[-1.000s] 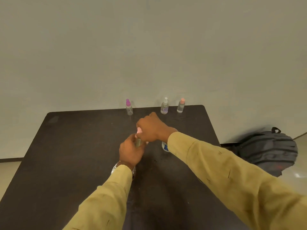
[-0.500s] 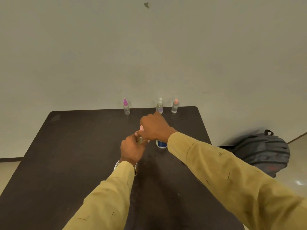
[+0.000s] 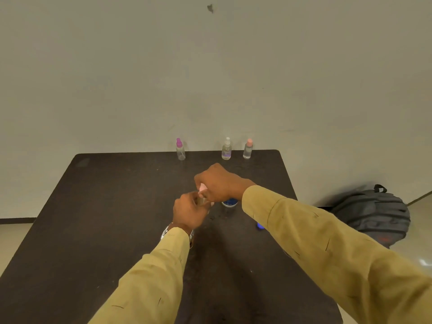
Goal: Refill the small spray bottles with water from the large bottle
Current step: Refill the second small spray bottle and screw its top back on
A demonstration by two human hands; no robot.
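Pink-capped bottle (image 3: 202,200) in left hand (image 3: 189,212); right hand (image 3: 218,183) atop its cap (image 3: 203,188)

Both arms are stretched out in front, mustard sleeves (image 3: 152,277) down to the wrists. Left arm comes in from about 6 o'clock and runs up toward 12. You see the back of the left hand (image 3: 189,211), fingers curled round a small spray bottle (image 3: 203,200). Right arm enters from 4 o'clock and angles toward 10, wrist bent. The right hand (image 3: 218,183) sits at the left one's 1 o'clock, fingertips pinching the pink cap (image 3: 203,188). The hands touch and look a bit blurry.
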